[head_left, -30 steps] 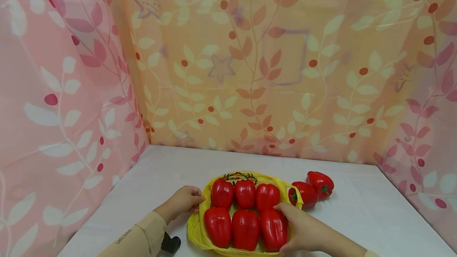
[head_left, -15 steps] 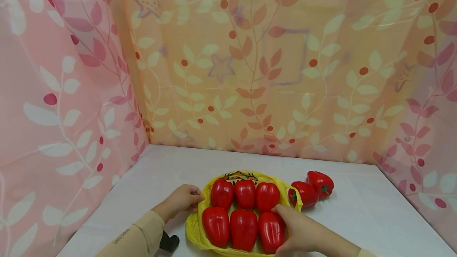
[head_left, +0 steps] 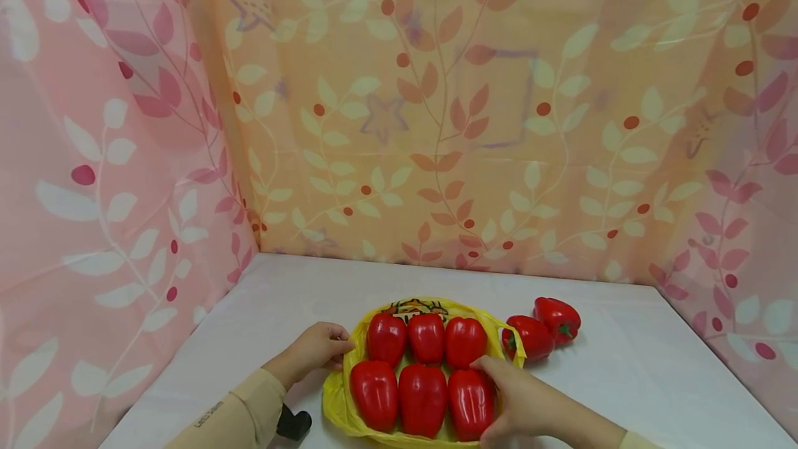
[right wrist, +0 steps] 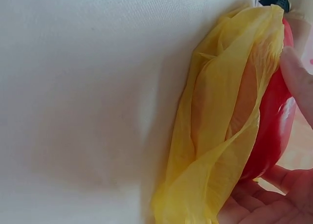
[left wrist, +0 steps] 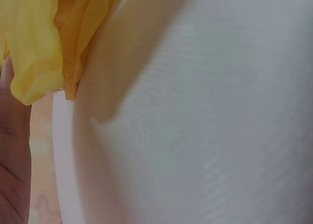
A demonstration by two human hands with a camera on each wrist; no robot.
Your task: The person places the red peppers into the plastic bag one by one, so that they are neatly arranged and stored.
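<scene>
A yellow plastic bag lies spread open on the white table, with red bell peppers inside in two rows of three. My right hand grips the front-right bell pepper, thumb on its upper side. In the right wrist view that pepper shows between thumb and fingers, beside the bag wall. At the bag's left rim, my left hand pinches the edge. The left wrist view shows only part of this hand and the hanging bag film; its fingertips are mostly hidden.
Two more red bell peppers with green stems lie on the table just right of the bag. A black object is by the left sleeve. Patterned curtains enclose the back and both sides.
My right hand and the front row of peppers have shifted slightly left. My left hand stays at the bag's left rim. The head view has turned a little.
</scene>
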